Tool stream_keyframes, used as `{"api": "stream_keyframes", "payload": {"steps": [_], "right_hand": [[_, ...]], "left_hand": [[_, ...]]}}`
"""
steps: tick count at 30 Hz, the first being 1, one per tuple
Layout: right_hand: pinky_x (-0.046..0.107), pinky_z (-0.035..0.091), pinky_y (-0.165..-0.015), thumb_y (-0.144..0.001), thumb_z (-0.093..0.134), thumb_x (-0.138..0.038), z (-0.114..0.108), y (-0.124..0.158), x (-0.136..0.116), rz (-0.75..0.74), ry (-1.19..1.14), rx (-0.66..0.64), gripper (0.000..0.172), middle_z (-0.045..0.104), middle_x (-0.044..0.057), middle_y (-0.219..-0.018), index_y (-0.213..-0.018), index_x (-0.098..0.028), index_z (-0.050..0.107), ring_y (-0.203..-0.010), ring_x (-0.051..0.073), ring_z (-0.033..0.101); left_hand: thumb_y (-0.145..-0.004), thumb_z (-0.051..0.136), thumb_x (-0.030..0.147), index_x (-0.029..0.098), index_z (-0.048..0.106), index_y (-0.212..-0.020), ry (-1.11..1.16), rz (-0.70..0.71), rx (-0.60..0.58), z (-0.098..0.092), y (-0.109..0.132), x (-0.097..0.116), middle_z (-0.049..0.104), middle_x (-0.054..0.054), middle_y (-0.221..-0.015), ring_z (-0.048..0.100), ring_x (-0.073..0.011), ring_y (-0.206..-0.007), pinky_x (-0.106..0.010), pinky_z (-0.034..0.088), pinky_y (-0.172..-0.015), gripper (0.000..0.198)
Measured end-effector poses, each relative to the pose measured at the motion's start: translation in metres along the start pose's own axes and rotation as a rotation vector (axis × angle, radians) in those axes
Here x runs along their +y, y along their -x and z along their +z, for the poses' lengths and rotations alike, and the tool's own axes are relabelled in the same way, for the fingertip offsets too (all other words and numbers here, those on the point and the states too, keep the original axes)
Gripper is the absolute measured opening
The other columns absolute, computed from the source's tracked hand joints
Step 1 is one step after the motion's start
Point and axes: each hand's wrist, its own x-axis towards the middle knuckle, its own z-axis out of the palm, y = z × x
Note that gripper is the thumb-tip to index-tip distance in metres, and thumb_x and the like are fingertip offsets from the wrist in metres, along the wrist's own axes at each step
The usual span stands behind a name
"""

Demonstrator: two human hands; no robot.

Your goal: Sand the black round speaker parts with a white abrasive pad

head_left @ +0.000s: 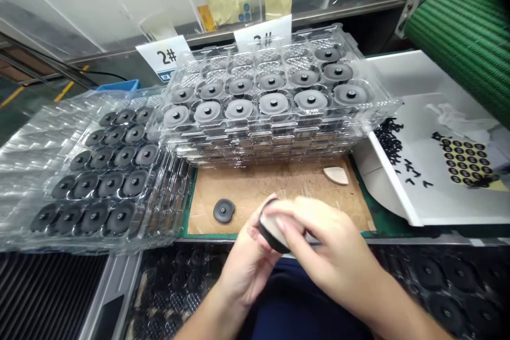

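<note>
From where I sit, the board-topped surface point(279, 191) carries two stacks of clear plastic trays: the far one point(271, 143) holds grey discs point(311, 99), the left one point(171, 207) darker discs point(119, 218), each pocket keeping its disc apart. Nearer me, the left hand point(247, 271) cradles a dark-rimmed disc point(273, 231), tilted on edge, while the right hand point(330, 244) closes over its pale face – both grips are on it. A loose dark disc point(223, 210) lies just left.

Left hand point(249, 268), right hand point(330, 247) close together, both curled, palms inward.
</note>
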Motion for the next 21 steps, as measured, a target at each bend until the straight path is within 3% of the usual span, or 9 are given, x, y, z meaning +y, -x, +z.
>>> {"api": "stream_keyframes", "payload": {"steps": [2,3,7,9,11,13,16,18,21], "right_hand": [[0.029,0.046,-0.071,-0.089,0.046,-0.011,-0.002,-0.001,0.0,-0.076,0.037,0.132,0.02,0.069,0.007,-0.09,-0.103,-0.013,0.06,-0.077,0.017,0.062],[0.029,0.046,-0.07,-0.089,0.045,-0.011,-0.004,0.001,-0.001,-0.116,0.023,0.122,0.02,0.069,0.007,-0.089,-0.104,-0.012,0.059,-0.076,0.017,0.061],[0.023,0.043,-0.059,-0.088,0.047,-0.01,-0.022,0.019,-0.003,-0.071,-0.005,-0.144,0.019,0.065,-0.001,-0.074,-0.1,-0.019,0.059,-0.063,0.012,0.057],[0.024,0.041,-0.06,-0.088,0.047,-0.011,-0.027,0.024,-0.003,0.006,0.103,-0.136,0.02,0.065,0.0,-0.078,-0.102,-0.02,0.058,-0.066,0.012,0.057],[0.027,0.038,-0.065,-0.09,0.046,-0.011,-0.025,0.019,-0.003,-0.013,0.234,-0.035,0.022,0.065,0.003,-0.083,-0.107,-0.018,0.057,-0.07,0.014,0.056],[0.031,0.034,-0.066,-0.092,0.043,-0.012,-0.018,0.008,-0.003,-0.153,0.274,0.024,0.023,0.065,0.004,-0.08,-0.109,-0.017,0.058,-0.068,0.016,0.052],[0.03,0.032,-0.065,-0.096,0.037,-0.016,-0.007,-0.011,0.0,-0.341,0.115,-0.128,0.026,0.064,0.001,-0.076,-0.103,-0.02,0.061,-0.065,0.014,0.049],[0.029,0.032,-0.066,-0.096,0.037,-0.016,-0.002,-0.018,-0.002,-0.295,0.089,-0.187,0.026,0.064,0.002,-0.08,-0.1,-0.019,0.062,-0.067,0.014,0.049],[0.03,0.031,-0.064,-0.096,0.038,-0.018,0.005,-0.02,-0.009,-0.255,0.139,-0.181,0.027,0.062,0.001,-0.074,-0.095,-0.02,0.065,-0.065,0.014,0.048]], "left_hand": [[-0.065,0.078,0.025,0.022,0.068,-0.103,0.011,-0.023,-0.06,0.005,0.0,0.003,0.071,-0.004,-0.1,0.064,-0.0163,-0.095,-0.023,0.047,-0.087,0.039],[-0.064,0.079,0.024,0.022,0.068,-0.103,0.018,-0.03,-0.065,0.007,0.0,0.005,0.071,-0.004,-0.101,0.064,-0.0165,-0.096,-0.024,0.047,-0.088,0.04],[-0.048,0.087,0.019,0.025,0.069,-0.1,0.05,-0.074,-0.042,0.006,0.006,0.013,0.07,-0.001,-0.102,0.065,-0.0167,-0.092,-0.023,0.049,-0.082,0.055],[-0.044,0.088,0.021,0.024,0.069,-0.1,0.068,-0.104,-0.052,0.004,0.008,0.014,0.07,-0.001,-0.102,0.064,-0.015,-0.091,-0.02,0.049,-0.08,0.059],[-0.047,0.087,0.02,0.023,0.068,-0.101,0.08,-0.12,-0.07,0.002,0.009,0.014,0.07,0.0,-0.098,0.063,-0.0123,-0.089,-0.017,0.047,-0.079,0.057],[-0.058,0.082,0.021,0.021,0.067,-0.102,0.085,-0.135,-0.092,0.0,0.01,0.013,0.07,-0.001,-0.093,0.063,-0.013,-0.089,-0.02,0.046,-0.082,0.046],[-0.068,0.076,0.022,0.016,0.066,-0.102,0.056,-0.143,-0.154,-0.007,0.012,0.015,0.07,-0.003,-0.093,0.063,-0.0164,-0.092,-0.025,0.047,-0.085,0.036],[-0.064,0.079,0.023,0.014,0.068,-0.099,0.037,-0.13,-0.186,-0.012,0.014,0.018,0.07,-0.004,-0.092,0.063,-0.016,-0.089,-0.023,0.049,-0.082,0.037],[-0.062,0.08,0.023,0.016,0.071,-0.088,-0.034,-0.109,-0.114,-0.019,0.016,0.024,0.071,-0.001,-0.084,0.064,-0.0141,-0.08,-0.022,0.05,-0.075,0.029]]}}
